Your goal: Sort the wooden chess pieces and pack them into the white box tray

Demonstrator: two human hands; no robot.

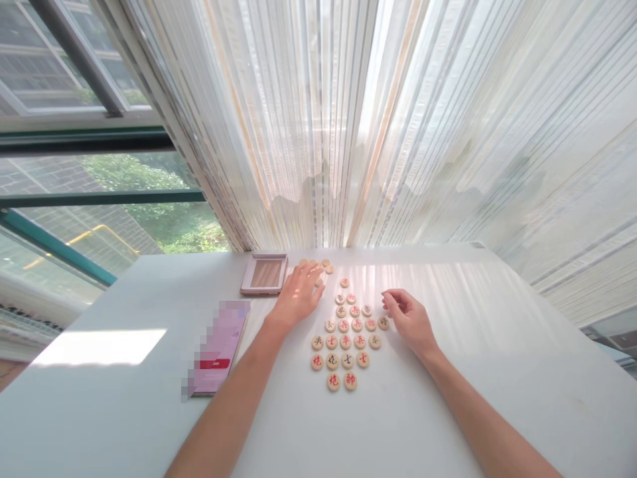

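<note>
Round wooden Chinese chess pieces (345,342) lie face up on the white table, set in rows that widen and then narrow, with red or black characters. At the near end sit two pieces with red characters, one of them a general piece (350,380). Beyond the rows is a loose group of pieces (325,263), plain side up as far as shows. My left hand (300,292) reaches over that group with fingers stretched apart, covering part of it. My right hand (409,317) is curled closed beside the right end of a row, near a black-lettered piece (383,322); its grip is hidden.
An open shallow box (245,284) with a pale rim stands left of my left hand. Nearer, a flat purple item with a red band (226,332), partly pixelated, lies left of my forearm. A striped curtain (318,133) and a window (99,199) border the table's far side.
</note>
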